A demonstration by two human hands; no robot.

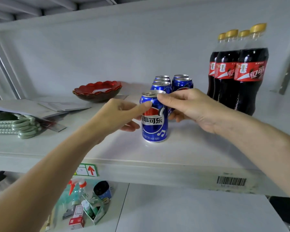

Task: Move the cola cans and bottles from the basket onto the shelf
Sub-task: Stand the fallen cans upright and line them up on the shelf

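White shelf (pixel 182 148): both hands (pixel 157 109) lightly pinch front can (pixel 155 121).

A blue cola can (pixel 155 118) with a silver top and a red-white-blue logo stands upright near the front of the white shelf (pixel 182 153). Just behind it five more blue cans (pixel 172 84) stand upright in two rows. To their right, four dark cola bottles (pixel 236 71) with red labels and gold caps stand close together.
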